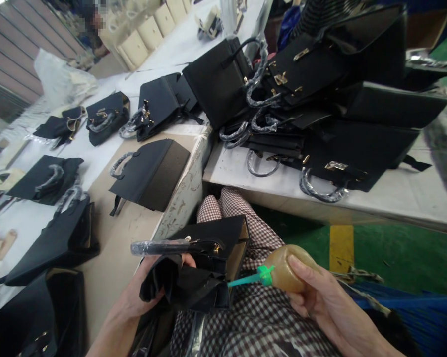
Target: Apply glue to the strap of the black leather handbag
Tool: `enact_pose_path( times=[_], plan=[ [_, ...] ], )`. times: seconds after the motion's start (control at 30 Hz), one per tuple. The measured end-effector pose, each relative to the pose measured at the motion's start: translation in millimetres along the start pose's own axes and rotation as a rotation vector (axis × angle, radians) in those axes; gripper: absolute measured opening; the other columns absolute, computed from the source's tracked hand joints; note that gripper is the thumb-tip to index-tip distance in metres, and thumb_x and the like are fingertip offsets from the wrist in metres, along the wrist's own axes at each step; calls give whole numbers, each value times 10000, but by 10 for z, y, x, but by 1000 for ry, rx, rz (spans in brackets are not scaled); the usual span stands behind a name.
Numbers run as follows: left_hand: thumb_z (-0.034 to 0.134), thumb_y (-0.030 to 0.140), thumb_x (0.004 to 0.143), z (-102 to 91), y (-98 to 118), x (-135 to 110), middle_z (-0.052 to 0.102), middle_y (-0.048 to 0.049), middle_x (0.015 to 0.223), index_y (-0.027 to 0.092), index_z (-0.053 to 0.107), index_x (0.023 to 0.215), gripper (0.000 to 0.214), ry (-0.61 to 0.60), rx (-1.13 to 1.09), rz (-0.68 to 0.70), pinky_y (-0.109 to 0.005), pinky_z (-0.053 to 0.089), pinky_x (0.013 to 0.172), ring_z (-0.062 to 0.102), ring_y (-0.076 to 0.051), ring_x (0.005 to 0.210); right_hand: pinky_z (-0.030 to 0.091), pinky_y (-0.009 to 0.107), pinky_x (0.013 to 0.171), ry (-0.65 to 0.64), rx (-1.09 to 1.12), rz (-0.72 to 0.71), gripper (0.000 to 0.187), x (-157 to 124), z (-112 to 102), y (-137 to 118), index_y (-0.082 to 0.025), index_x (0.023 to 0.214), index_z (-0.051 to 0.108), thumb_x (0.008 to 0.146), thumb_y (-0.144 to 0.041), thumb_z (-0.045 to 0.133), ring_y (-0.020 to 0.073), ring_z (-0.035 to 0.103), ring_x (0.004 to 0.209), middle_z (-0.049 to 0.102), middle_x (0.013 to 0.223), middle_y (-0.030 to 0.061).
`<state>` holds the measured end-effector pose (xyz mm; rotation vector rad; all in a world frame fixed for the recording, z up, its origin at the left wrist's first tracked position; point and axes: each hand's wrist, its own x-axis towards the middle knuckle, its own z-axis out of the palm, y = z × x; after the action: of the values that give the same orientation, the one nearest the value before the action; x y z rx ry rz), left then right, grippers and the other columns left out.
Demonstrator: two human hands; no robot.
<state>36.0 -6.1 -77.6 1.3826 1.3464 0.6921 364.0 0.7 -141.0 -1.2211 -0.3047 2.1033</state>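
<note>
A black handbag (pixel 208 238) with gold fittings and a plastic-wrapped handle lies tilted across my lap. My left hand (pixel 149 282) is wrapped round its near side, with folded black material covering some of the fingers. In my right hand (pixel 316 287) is a yellowish-brown squeeze bottle (pixel 288 267), held on its side. The bottle's long green nozzle (pixel 245 280) points left, its tip at the open edge of the bag's side. Whether anything comes out of the tip is too small to see.
Several black handbags (pixel 350 144) are piled on the table at right. More bags (pixel 152 173) stand and lie along the left table (pixel 107 238). Cream-coloured bags (pixel 145 39) line the back, near a plastic bag (pixel 59 79). Other people are partly visible behind the tables.
</note>
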Motion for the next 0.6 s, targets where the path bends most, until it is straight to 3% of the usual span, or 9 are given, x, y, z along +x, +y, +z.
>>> enact_pose_path(
  times=[0.07,0.17,0.37,0.6],
  plan=[
    [613,739,848,-18,-32,-1,714,-74,856,182,666,824,560,-43,70,-6,-294,509,690,637,-210,755,425,156,418,4,39,28,355,6,4,22,-163,931,734,835,-491,829,75,460,536,631,782,23],
    [634,592,887,-49,-111,-16,703,-62,847,188,635,829,408,-47,111,-29,-308,498,745,622,-205,750,419,151,407,-20,32,20,369,6,14,24,-149,904,732,833,-498,829,71,451,520,617,741,19],
    [679,428,868,-120,-319,-117,707,-84,951,217,532,820,261,-37,-3,-50,-362,537,811,649,-265,852,392,146,387,-29,-23,104,470,9,-18,-27,-136,900,702,756,-548,876,58,441,459,592,674,12],
    [740,350,817,-171,-256,-110,723,-75,920,201,607,754,210,95,-34,-83,-361,539,810,653,-268,855,307,119,345,-35,176,260,464,111,-64,-139,-123,856,728,675,-492,943,51,368,418,448,492,-35]
  ],
)
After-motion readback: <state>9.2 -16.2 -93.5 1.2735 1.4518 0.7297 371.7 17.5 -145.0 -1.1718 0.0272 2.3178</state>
